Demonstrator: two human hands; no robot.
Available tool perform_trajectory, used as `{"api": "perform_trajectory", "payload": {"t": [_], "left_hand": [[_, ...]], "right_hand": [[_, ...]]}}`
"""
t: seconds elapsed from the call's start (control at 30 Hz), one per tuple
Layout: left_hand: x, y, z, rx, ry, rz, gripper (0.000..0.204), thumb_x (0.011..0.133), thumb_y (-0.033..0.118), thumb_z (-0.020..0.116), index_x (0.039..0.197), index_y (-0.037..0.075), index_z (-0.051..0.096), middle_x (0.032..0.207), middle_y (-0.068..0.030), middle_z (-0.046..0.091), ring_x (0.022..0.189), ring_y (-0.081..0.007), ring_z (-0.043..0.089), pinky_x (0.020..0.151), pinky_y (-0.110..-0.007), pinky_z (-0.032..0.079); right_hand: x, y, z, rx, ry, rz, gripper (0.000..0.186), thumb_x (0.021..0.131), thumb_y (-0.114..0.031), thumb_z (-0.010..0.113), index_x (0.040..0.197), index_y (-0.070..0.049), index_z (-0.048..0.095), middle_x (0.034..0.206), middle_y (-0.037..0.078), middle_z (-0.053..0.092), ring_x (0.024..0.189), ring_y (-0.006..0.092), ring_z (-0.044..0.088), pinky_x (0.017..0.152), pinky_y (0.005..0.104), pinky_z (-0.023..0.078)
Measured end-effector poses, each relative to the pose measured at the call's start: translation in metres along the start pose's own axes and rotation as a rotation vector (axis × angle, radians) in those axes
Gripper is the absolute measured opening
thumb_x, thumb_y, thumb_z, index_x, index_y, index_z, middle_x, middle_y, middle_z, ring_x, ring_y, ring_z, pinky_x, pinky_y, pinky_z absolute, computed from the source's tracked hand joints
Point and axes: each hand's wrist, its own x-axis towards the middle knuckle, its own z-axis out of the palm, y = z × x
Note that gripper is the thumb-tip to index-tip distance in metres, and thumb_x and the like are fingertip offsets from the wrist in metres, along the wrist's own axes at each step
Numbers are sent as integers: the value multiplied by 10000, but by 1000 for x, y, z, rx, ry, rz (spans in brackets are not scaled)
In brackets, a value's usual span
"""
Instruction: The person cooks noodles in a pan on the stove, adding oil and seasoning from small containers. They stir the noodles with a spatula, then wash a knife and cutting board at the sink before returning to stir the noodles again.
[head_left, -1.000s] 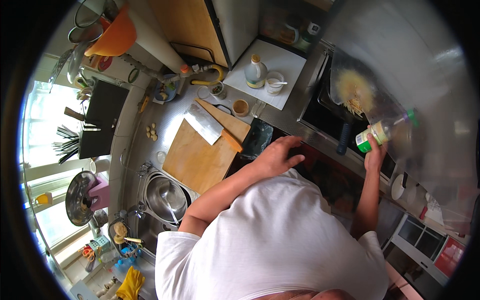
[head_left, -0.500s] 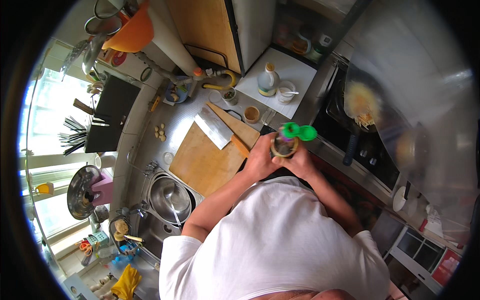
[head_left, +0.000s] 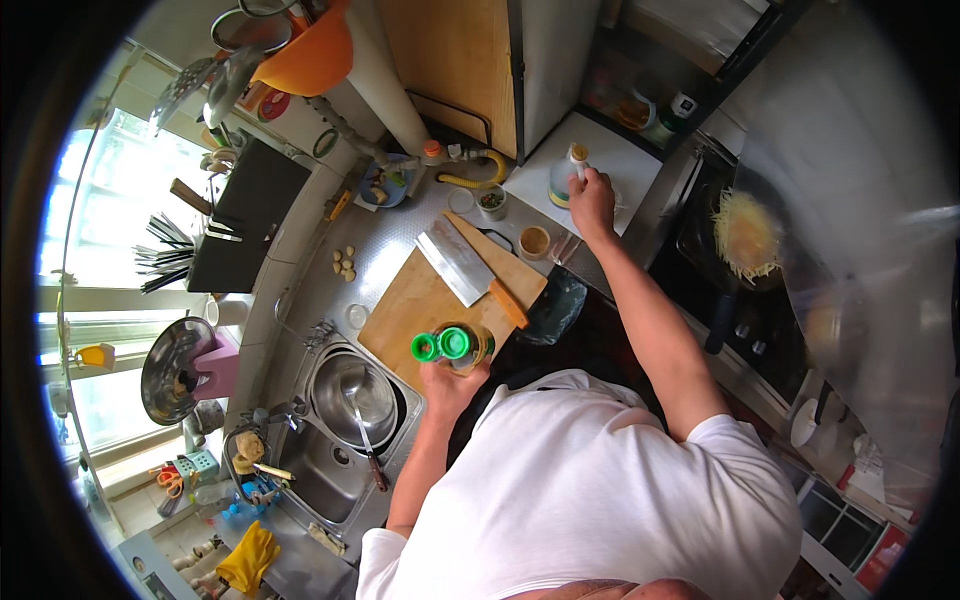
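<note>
My left hand [head_left: 450, 385] grips a seasoning bottle [head_left: 455, 345], its green flip cap raised, over the near part of the wooden cutting board [head_left: 405, 300]. My right hand [head_left: 592, 205] is closed on the upper part of a pale jug [head_left: 560, 184] with a tan cap, standing on a white board [head_left: 537, 168]. A cleaver [head_left: 455, 262] with a wooden handle lies on the cutting board. To the right, shredded pale food [head_left: 745, 235] lies in a dark frying pan [head_left: 777, 267] on the black stove [head_left: 770, 350].
A steel sink [head_left: 320, 470] with a bowl [head_left: 335, 400] is at lower left. Small containers [head_left: 533, 242], garlic cloves [head_left: 344, 265] and a blue plate [head_left: 385, 182] are on the counter. A knife rack [head_left: 250, 225] stands by the window; a transparent splash screen [head_left: 870, 300] borders the stove.
The seasoning bottle went from my right hand beside the pan, through both hands, into my left hand over the cutting board. My right hand moved back to grip the jug.
</note>
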Motion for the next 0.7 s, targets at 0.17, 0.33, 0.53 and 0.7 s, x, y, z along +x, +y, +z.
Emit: {"api": "perform_trajectory", "payload": {"t": [0.17, 0.33, 0.53, 0.7], "left_hand": [[-9, 5, -12, 0, 44, 58, 561, 691, 5, 828, 1197, 21, 587, 1051, -81, 687, 965, -202, 689, 878, -346, 547], [-9, 3, -8, -64, 74, 83, 498, 709, -7, 823, 1159, 18, 611, 1046, -76, 691, 954, -192, 690, 866, -343, 550], [8, 1, 5, -103, -28, 101, 443, 722, 0, 826, 1123, 10, 637, 1012, -72, 709, 915, -177, 701, 832, -330, 560], [18, 1, 21, -115, -114, 164, 461, 711, 16, 850, 1128, -4, 656, 1026, -84, 726, 912, -184, 715, 826, -326, 564]], "right_hand": [[3, 11, 0, 108, 142, -176, 220, 982, -216, 662, 931, -7, 613, 897, 178, 629, 825, 345, 627, 753, 447, 499], [-22, -29, -48, 253, 127, -180, 163, 1002, -175, 643, 975, -20, 601, 944, 178, 630, 848, 402, 615, 746, 462, 494], [-59, -47, -149, 292, 226, -312, 171, 1015, -193, 657, 1023, -29, 612, 845, 124, 592, 759, 269, 598, 692, 397, 486], [-97, -27, -247, 304, 217, -163, 183, 1032, -179, 638, 994, 0, 620, 818, 66, 596, 762, 129, 525, 709, 297, 467]]}}
